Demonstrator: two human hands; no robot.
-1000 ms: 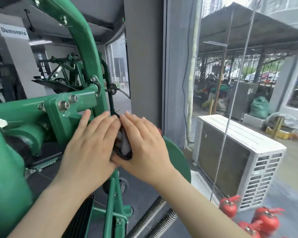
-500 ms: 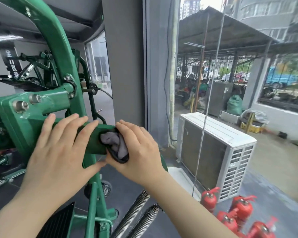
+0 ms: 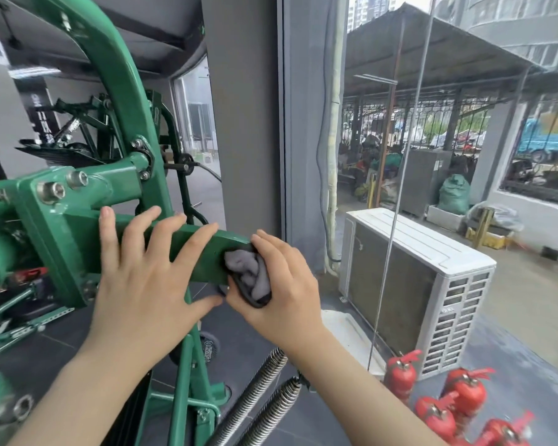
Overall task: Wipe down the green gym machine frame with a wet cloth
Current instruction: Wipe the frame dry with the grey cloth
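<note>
The green gym machine frame (image 3: 110, 69) fills the left side, with a curved tube rising up and a flat green arm (image 3: 203, 252) sticking out to the right. My right hand (image 3: 287, 294) grips a bunched grey cloth (image 3: 250, 275) with a dark edge and presses it against the end of that flat arm. My left hand (image 3: 149, 275) lies flat on the arm just left of the cloth, fingers spread and straight.
A grey pillar (image 3: 245, 117) and a glass wall stand right behind the arm's end. Two steel springs (image 3: 258, 400) slant below my right forearm. Red fire extinguishers (image 3: 464, 397) sit on the floor at lower right; a white air-conditioner unit (image 3: 413, 278) is outside.
The cloth in my right hand has slid rightward to the end of the flat arm, baring more green metal. My left hand has spread flat along the arm.
</note>
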